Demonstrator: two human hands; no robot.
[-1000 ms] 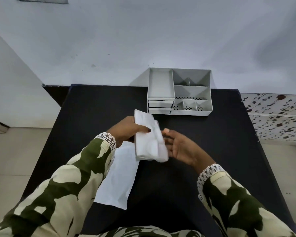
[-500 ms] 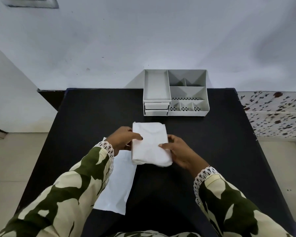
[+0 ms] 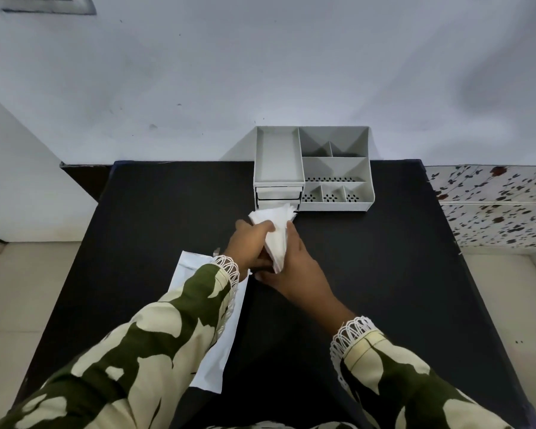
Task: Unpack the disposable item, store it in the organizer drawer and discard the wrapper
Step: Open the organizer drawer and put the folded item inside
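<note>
A folded white disposable item (image 3: 274, 230) is squeezed between both hands. My left hand (image 3: 248, 243) grips its left side, and my right hand (image 3: 294, 267) presses its right side. Its far end fans out right in front of the grey organizer (image 3: 311, 168), touching or nearly touching the lower drawer front (image 3: 278, 196). Both small drawers look closed or only slightly ajar. The flat white wrapper (image 3: 217, 335) lies on the black table (image 3: 155, 230), partly under my left sleeve.
The organizer stands at the table's far edge against a pale wall, with an open tray on the left and several open compartments on the right. A patterned surface (image 3: 495, 205) adjoins the table on the right. Tiled floor shows on both sides.
Both hands have carried the white item forward from the table's middle to the organizer's drawer front, pinching it narrower. The wrapper has stayed in place.
</note>
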